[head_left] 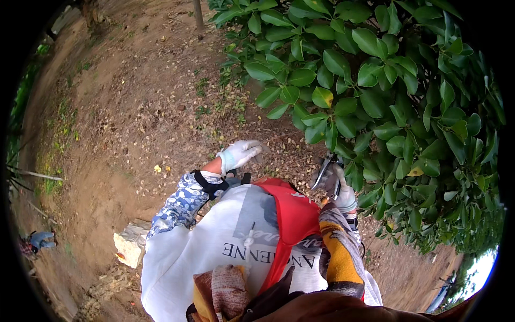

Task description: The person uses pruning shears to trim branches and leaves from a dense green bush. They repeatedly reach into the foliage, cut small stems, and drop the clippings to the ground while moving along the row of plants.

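My left hand (pixel 241 154), in a white glove, hangs over the leaf-strewn soil. Its fingers stretch to the right, and it holds nothing that I can see. At the lower left edge of the bush (pixel 370 96), my right hand (pixel 343 194), also in a white glove, is closed round a slim metal hand tool (pixel 323 170). The tool has a silvery edge and points up toward the leaves. Foliage and the glove cover part of it, so its exact kind is unclear. Broad glossy green leaves hang beside and over the right hand.
Bare brown soil (pixel 107 139) with dry fallen leaves spreads ahead and left. A pale block (pixel 131 244) lies left of my body. A thin trunk (pixel 198 15) rises at the top. Another person (pixel 40 240) is at the far left.
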`<state>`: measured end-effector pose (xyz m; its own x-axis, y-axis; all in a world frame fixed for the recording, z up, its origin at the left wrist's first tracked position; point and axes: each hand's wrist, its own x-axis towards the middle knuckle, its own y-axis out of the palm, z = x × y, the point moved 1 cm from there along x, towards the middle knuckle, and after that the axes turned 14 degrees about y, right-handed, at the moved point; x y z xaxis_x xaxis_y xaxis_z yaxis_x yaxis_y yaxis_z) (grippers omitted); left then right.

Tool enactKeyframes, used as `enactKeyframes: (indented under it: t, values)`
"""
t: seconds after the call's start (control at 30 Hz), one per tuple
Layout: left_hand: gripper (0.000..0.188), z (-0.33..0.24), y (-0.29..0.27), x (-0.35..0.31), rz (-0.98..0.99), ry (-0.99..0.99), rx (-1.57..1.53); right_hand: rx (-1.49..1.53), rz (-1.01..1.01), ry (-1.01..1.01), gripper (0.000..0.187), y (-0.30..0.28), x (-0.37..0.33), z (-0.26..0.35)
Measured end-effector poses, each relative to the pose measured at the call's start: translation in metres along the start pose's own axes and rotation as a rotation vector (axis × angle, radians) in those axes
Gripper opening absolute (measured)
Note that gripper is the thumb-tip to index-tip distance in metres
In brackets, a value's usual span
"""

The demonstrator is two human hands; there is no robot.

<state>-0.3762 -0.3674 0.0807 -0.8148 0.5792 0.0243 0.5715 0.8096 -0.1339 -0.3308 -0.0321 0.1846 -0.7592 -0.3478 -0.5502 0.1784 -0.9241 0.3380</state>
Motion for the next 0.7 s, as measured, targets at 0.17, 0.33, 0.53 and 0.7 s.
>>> enactKeyframes:
  t: [0.17,0.33,0.53,0.7]
  values:
    - [0.051,0.002,-0.032,-0.091,-0.384,-0.07,-0.257,-0.008,0.142,0.16,0.068,0.014,0.032,0.0]
    - [0.056,-0.031,-0.04,-0.117,-0.518,-0.042,-0.258,-0.222,0.207,0.234,0.055,0.055,0.063,0.013]
    - [0.055,-0.059,-0.038,-0.127,-0.474,-0.071,-0.226,-0.63,0.383,0.152,0.042,0.089,0.103,0.032]
    - [0.044,-0.055,-0.047,-0.13,-0.513,-0.085,-0.102,-0.883,0.37,0.063,0.04,0.121,0.126,0.038]
